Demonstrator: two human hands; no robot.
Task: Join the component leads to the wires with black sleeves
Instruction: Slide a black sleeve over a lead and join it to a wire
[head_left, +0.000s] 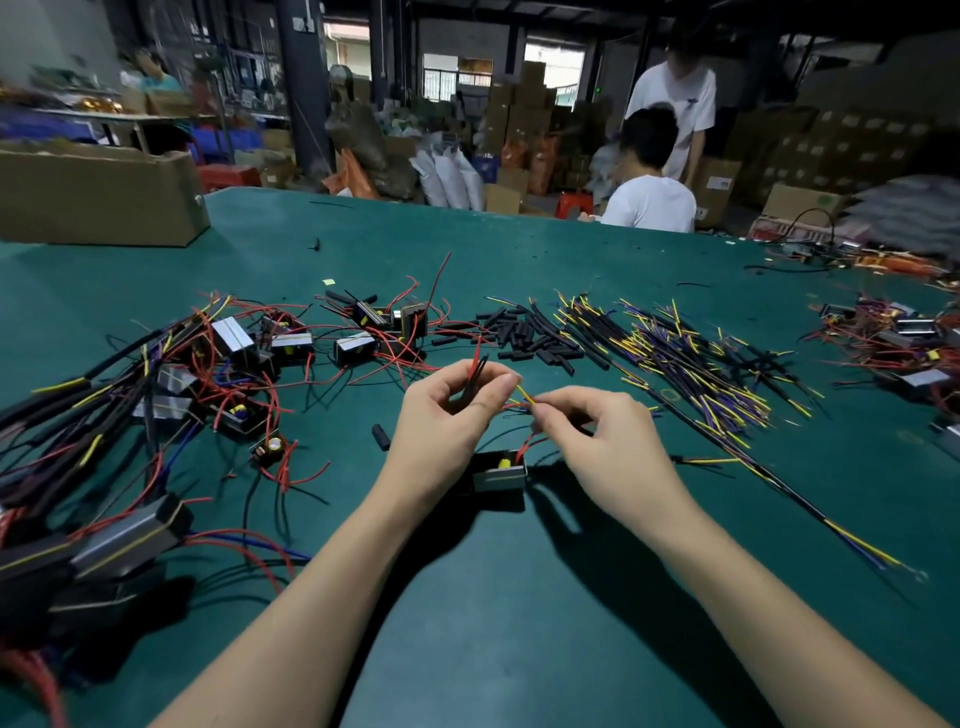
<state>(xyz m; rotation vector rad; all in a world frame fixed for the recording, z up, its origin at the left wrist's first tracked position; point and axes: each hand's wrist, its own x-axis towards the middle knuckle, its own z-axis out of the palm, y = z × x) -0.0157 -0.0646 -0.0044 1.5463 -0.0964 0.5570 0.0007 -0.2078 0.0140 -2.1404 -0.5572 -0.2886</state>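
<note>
The component (500, 472) — a small black box with a silvery side and a yellow part on top — sits on the green table (519, 623) right under the two hands, so its short red leads (525, 442) can reach up to the fingers without the box being lifted. The left hand (451, 410) pinches a red lead and a black sleeve (475, 376) upright between thumb and fingers, apparently to keep them out of the way and ready. The right hand (592, 431) pinches the bare end of a yellow wire (524, 394) where it meets the leads; the fingertips are close together, which suits twisting the two ends into a joint. Whether the strands are already twisted is too small to tell.

Stock is laid out in reach, by kind. Just beyond the hands lies a heap of cut black sleeves (530, 332); to its right a spread of sleeved wires (675, 358) with yellow and purple ends; one long wire (810, 512) runs past the right wrist. A loose sleeve (381, 436) lies near the left wrist. To the left is a tangle of components with long leads (171, 395) — likely finished or waiting, though which cannot be told. More such parts (904, 343) lie at the far right.

A cardboard box (98, 197) stands at the far left corner of the table. Beyond, two people in white shirts (660, 171) work among stacked cartons.

No brand, label or writing can be read anywhere.
</note>
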